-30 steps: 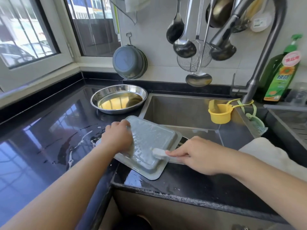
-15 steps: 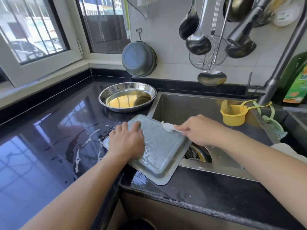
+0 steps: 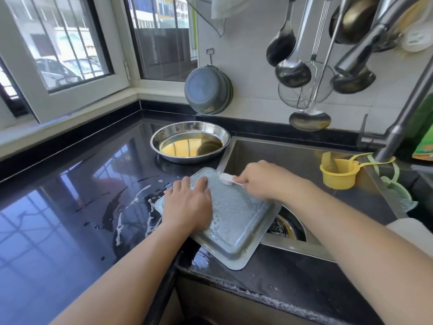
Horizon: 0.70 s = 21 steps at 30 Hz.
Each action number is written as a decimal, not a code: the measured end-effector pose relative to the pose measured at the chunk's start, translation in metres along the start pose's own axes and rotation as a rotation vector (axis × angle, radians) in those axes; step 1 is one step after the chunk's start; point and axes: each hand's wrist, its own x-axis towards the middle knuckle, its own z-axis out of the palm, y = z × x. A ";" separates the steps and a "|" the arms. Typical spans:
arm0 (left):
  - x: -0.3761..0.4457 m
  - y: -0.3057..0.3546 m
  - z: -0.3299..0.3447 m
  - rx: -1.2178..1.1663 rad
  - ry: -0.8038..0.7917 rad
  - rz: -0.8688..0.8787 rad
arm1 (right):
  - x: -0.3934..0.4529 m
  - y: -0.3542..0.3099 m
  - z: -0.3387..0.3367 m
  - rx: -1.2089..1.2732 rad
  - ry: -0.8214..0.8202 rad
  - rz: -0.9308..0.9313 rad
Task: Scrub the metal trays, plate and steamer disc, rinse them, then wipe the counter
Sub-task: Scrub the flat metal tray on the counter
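A rectangular metal tray point(image 3: 236, 226) lies upside down and soapy across the sink's near left corner. My left hand point(image 3: 187, 205) presses flat on its left half, fingers fairly straight. My right hand point(image 3: 262, 179) grips a white brush point(image 3: 226, 178), whose head touches the tray's far edge. A round metal plate point(image 3: 190, 130) holding yellowish liquid sits on the counter behind the tray.
Black counter point(image 3: 58, 207) carries soap streaks point(image 3: 136, 207) left of the tray. The steel sink point(image 3: 293, 156) holds a drain strainer point(image 3: 283, 226) and a yellow cup point(image 3: 337, 173). Faucet point(image 3: 403, 127), ladles point(image 3: 293, 71) and a grey pan point(image 3: 207, 90) hang behind. A white cloth point(image 3: 412, 233) lies at right.
My right hand has swept the brush from the tray's near right edge up to its far edge. My left hand stays pressed on the tray.
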 end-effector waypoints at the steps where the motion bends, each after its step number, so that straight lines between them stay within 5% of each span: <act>1: 0.000 0.000 0.000 -0.002 0.005 0.001 | 0.001 0.000 -0.001 0.006 -0.002 -0.004; 21: 0.000 -0.006 0.003 -0.038 0.084 0.023 | 0.009 -0.007 -0.013 -0.023 -0.052 -0.043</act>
